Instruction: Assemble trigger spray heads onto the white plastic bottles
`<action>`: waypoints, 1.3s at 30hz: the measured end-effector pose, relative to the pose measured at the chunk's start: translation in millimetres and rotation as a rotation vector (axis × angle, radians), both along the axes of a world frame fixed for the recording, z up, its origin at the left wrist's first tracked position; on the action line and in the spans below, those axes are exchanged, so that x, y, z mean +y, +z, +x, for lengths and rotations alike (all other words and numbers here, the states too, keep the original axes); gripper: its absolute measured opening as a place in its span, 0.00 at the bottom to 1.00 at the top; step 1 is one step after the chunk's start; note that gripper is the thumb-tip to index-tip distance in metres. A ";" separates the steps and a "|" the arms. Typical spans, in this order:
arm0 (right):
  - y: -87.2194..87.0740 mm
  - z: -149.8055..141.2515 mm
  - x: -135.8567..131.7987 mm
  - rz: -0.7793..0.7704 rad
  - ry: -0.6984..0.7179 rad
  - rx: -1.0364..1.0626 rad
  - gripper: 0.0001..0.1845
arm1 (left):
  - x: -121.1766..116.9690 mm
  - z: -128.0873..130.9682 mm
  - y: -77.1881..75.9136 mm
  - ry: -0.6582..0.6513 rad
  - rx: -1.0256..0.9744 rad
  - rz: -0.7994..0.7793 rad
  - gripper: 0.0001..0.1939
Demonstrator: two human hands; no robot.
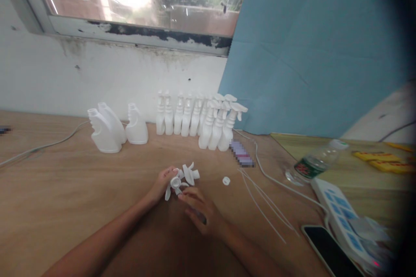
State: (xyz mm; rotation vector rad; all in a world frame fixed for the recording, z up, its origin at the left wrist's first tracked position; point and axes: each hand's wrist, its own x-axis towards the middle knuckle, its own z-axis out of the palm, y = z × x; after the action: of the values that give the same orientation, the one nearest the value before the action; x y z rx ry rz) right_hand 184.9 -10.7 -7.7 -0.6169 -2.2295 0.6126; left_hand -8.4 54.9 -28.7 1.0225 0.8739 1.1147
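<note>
My left hand (163, 185) is closed around a white trigger spray head (176, 182), whose round cap faces up toward me. My right hand (206, 214) is just to the right, its fingertips at the lower edge of that spray head and its thumb held apart from the fingers. Whether those fingertips touch it I cannot tell. Close behind the held piece is a second white spray head (188, 174). On the table to the right lies a small white ring-shaped part (226, 180), with several thin white tubes (260, 194) beyond it.
Several white spray bottles (214, 127) with heads stand by the wall. Left of them are headless white bottles (107, 132). A clear water bottle (313, 165), a power strip (344, 220), a cable (276, 179) and a phone (328, 249) occupy the right side of the wooden table (65, 190).
</note>
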 end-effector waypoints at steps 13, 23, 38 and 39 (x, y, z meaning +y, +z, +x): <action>1.5 3.8 8.3 0.287 0.062 -0.201 0.28 | -7.6 -6.0 -0.1 0.140 0.182 0.227 0.19; 16.8 53.2 18.0 0.384 -0.338 -0.050 0.25 | 20.5 -41.1 4.0 0.401 0.559 0.340 0.16; 12.3 95.3 31.0 0.171 -0.605 0.324 0.12 | 37.7 -52.8 -7.9 0.403 0.992 0.577 0.10; 10.4 95.4 32.1 0.134 -0.623 0.317 0.13 | 37.2 -53.0 -7.2 0.396 0.986 0.604 0.10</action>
State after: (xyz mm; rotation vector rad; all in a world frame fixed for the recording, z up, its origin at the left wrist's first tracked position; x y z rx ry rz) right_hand 280.3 21.3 2.7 -1.0073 -1.6427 0.2172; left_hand -61.3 92.1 -35.9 2.0469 1.6154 1.2229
